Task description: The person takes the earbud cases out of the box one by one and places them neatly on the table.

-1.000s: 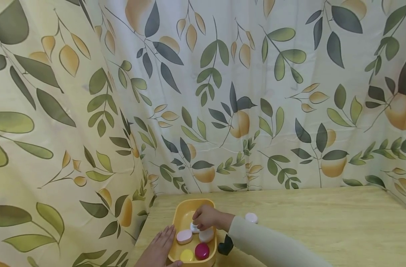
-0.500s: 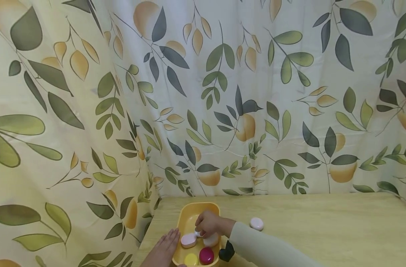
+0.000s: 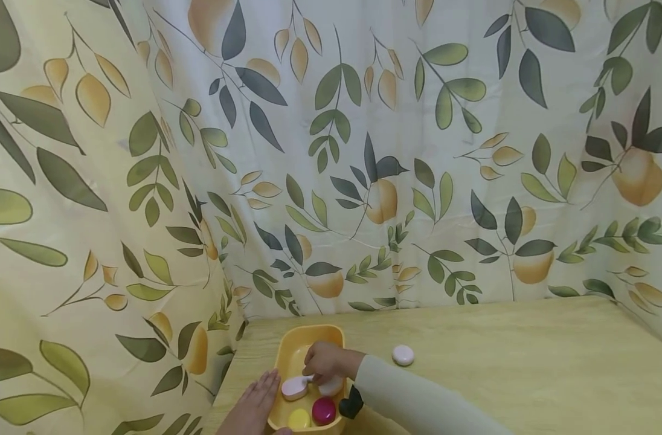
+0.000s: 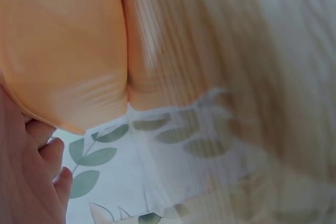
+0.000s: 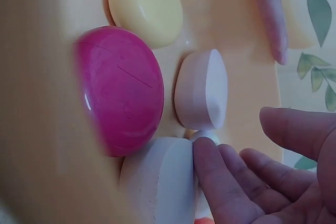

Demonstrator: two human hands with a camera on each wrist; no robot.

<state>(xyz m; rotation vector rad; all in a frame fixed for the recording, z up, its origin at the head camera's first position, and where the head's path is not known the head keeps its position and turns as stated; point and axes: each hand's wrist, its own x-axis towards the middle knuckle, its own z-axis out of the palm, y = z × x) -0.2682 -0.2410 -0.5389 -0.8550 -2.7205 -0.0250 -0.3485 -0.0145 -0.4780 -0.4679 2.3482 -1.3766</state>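
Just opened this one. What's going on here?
A person's right hand is down in an orange-yellow tray, close by a white piece, its thumb apart from its fingers. The left hand rests against the tray's left side. Also in the tray are a pale pink oval, a magenta piece and a yellow piece. Outside it, a pale round piece sits on the table and a dark heart-shaped piece is beside the tray.

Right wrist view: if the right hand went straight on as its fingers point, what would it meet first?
Probably the small white piece just in front of the right hand, perhaps touching it; beyond that lies the pale pink oval piece. Depth is unclear in this view.
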